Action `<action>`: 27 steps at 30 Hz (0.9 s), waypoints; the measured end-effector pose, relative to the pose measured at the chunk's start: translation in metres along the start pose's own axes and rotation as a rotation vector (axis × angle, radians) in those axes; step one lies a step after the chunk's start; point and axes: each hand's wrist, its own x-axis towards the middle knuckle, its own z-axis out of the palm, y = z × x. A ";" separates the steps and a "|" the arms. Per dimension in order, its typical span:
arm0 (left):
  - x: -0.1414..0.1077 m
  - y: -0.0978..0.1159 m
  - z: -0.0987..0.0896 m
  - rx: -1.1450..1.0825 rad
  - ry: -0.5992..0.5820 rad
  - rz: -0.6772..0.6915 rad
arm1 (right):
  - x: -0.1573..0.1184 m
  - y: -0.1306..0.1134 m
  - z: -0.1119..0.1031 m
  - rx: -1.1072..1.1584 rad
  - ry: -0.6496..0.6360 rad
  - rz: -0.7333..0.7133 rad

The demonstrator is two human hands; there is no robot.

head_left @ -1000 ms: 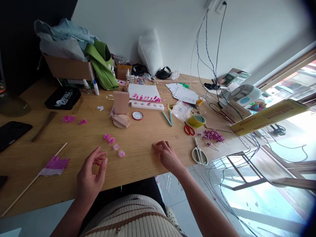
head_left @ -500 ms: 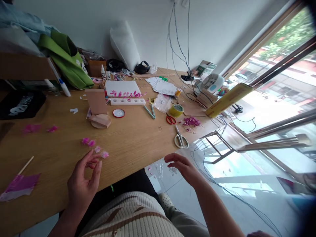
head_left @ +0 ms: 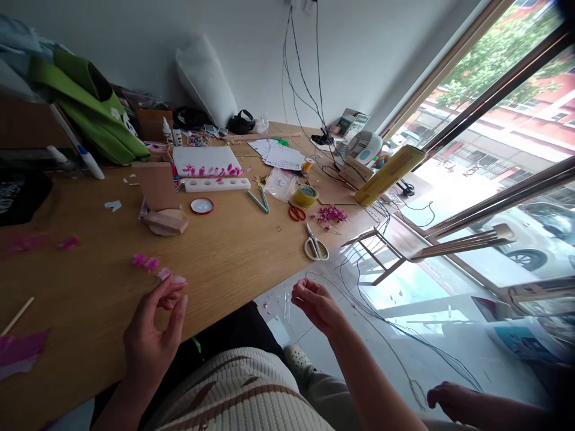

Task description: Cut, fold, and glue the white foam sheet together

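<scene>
My left hand (head_left: 155,326) is over the front edge of the wooden table (head_left: 233,257), thumb and fingers apart, with nothing visible between them. Just beyond its fingertips lie small pink flowers (head_left: 146,262), two of them partly hidden by the fingers. My right hand (head_left: 317,304) hovers in front of the table edge, above the floor, with its fingertips pinched together. Whether anything thin sits in that pinch is too small to make out. White-handled scissors (head_left: 316,244) are the closest tool to it, with a heap of magenta flowers (head_left: 331,214) behind them.
Red scissors (head_left: 296,212), a tape roll (head_left: 305,195) and a white holed strip (head_left: 217,185) lie farther back. A pink cloth piece (head_left: 22,353) and a stick (head_left: 17,316) are at left. Another person's hand (head_left: 449,400) shows at lower right, near a chair (head_left: 386,251).
My right hand's fingers have gone from stretched out to pinched, and it has shifted slightly left. The view has turned right; another person's hand shows more fully at lower right.
</scene>
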 end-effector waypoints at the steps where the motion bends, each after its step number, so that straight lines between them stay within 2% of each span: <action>1: -0.001 0.000 -0.001 0.002 0.003 -0.001 | 0.001 0.002 0.001 -0.018 0.013 -0.004; 7: -0.003 -0.005 -0.003 0.004 0.015 -0.012 | 0.005 0.022 -0.002 -0.209 0.053 -0.001; 13: -0.002 -0.007 -0.001 -0.057 0.000 -0.067 | 0.013 0.061 -0.026 -0.567 0.219 0.027; 15: 0.002 -0.004 -0.002 -0.162 -0.001 -0.179 | 0.011 0.074 -0.036 -0.733 0.259 0.077; 18: 0.012 0.006 -0.006 -0.489 -0.049 -0.472 | 0.000 0.086 -0.050 -0.969 0.224 0.142; 20: 0.019 0.013 -0.010 -0.719 -0.180 -0.640 | -0.006 0.091 -0.061 -1.181 0.185 0.166; 23: 0.026 0.018 -0.014 -0.876 -0.289 -0.772 | -0.004 0.093 -0.073 -1.669 0.057 0.200; 25: 0.026 0.019 -0.015 -0.958 -0.309 -0.827 | 0.000 0.087 -0.071 -1.768 -0.028 0.159; 27: 0.025 0.019 -0.014 -1.049 -0.312 -0.872 | 0.001 0.073 -0.054 -1.699 -0.052 0.050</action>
